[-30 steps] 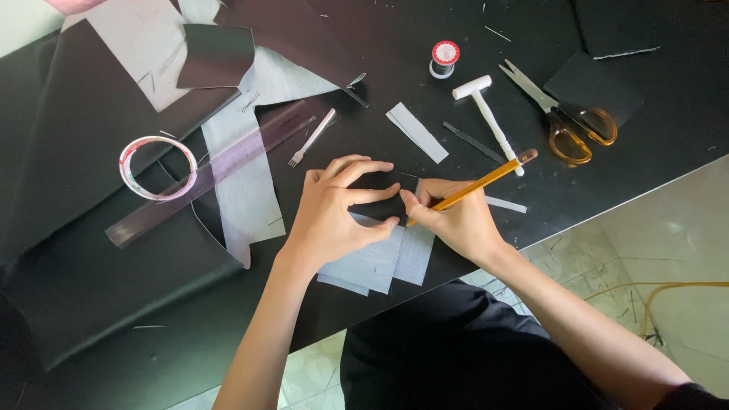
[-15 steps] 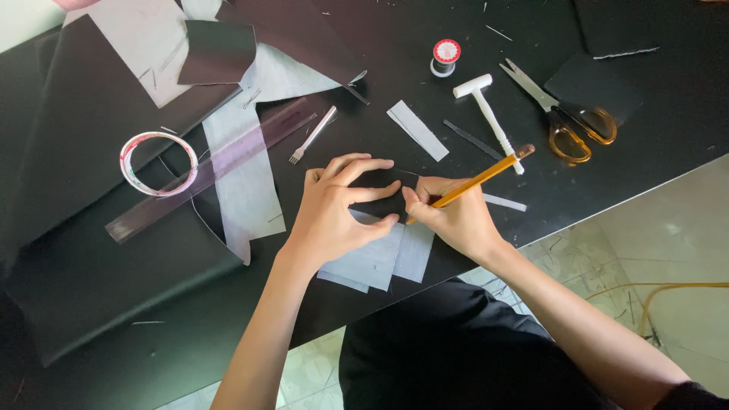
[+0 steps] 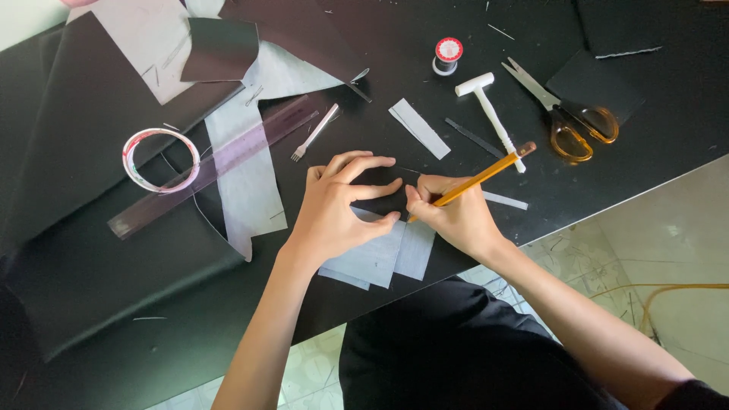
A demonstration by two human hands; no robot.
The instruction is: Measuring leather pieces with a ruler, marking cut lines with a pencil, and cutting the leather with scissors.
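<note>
Almost nothing has moved since a moment ago: the left hand (image 3: 334, 209) still presses a small dark piece (image 3: 380, 199) onto pale paper sheets (image 3: 380, 258) on the tabletop (image 3: 645, 152). The right hand (image 3: 456, 216) keeps its grip tight on a yellow pencil (image 3: 474, 181), tip at the piece, so the marking goes on. Beyond the pencil lie a white tool (image 3: 490, 114), scissors (image 3: 566, 114) and a thread spool (image 3: 447, 55), none in the way.

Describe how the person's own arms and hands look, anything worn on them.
Both forearms are bare up to the frame edge. The left hand and the right hand wear no gloves, and no rings, watch or bracelet show. A bit of dark sleeve shows at the right arm's upper end in the bottom corner. No sleeve shows on the left arm.
</note>
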